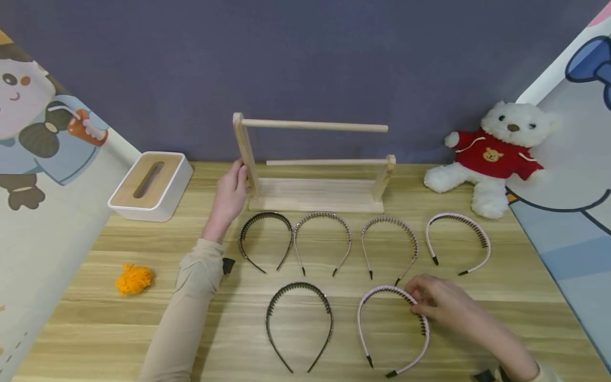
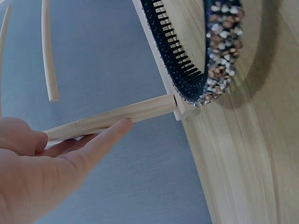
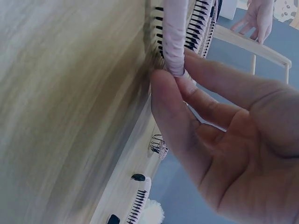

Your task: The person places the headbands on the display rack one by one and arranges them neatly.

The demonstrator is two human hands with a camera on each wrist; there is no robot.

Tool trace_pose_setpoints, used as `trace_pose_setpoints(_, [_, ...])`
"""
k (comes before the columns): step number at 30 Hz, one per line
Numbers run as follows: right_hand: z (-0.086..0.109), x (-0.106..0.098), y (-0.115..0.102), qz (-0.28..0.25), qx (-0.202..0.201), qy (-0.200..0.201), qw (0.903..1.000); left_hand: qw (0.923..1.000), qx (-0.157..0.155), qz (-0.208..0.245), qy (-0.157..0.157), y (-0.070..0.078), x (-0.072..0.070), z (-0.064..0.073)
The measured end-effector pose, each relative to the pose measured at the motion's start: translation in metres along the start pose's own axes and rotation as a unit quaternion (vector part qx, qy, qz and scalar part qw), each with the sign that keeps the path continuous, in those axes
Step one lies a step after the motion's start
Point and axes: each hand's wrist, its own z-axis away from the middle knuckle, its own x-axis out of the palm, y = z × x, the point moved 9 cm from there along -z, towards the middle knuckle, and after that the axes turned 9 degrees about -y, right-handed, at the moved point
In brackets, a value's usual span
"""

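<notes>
My left hand (image 1: 232, 190) grips the tall left upright of a wooden rack (image 1: 315, 193), with fingers and thumb on either side of the post (image 2: 112, 116). The rack has two rods, the upper one reaching right from the tall post, the lower one left from the short post. My right hand (image 1: 441, 302) pinches the right side of a pale pink toothed headband (image 1: 361, 323) in the front row. In the right wrist view, thumb and fingers meet at the edge of its wrapped band (image 3: 175, 37). A dark toothed headband (image 1: 299, 285) lies to its left.
Behind these lie a dark headband (image 1: 265, 215), two beaded ones (image 1: 322, 215) (image 1: 389, 219) and another pink headband (image 1: 458, 216). A tissue box (image 1: 167, 204) and orange yarn ball (image 1: 134, 279) are at left. A white teddy bear (image 1: 494, 154) in red sits at back right.
</notes>
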Motion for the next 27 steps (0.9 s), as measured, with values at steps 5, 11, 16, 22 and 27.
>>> trace_pose_setpoints(5, [-0.001, 0.002, 0.000, -0.019, 0.011, -0.009, 0.9997, 0.9999, 0.000, -0.006, 0.011, -0.002, -0.001, -0.001])
trace_pose_setpoints(11, [-0.001, 0.003, -0.002, -0.030, 0.014, -0.012, 0.9994, 0.9999, -0.001, -0.004, 0.014, -0.004, -0.001, -0.002])
trace_pose_setpoints(16, [0.000, 0.001, -0.003, -0.023, 0.006, -0.012, 0.9996, 0.9999, -0.001, 0.000, 0.014, -0.004, -0.001, -0.002])
trace_pose_setpoints(22, [0.004, 0.000, -0.010, -0.031, -0.028, -0.009, 0.9991, 0.9998, -0.002, -0.007, 0.017, -0.005, -0.001, -0.002])
trace_pose_setpoints(27, [0.008, -0.006, -0.017, -0.023, -0.045, 0.003, 0.9987, 0.9998, -0.002, -0.012, 0.018, -0.006, -0.001, -0.002])
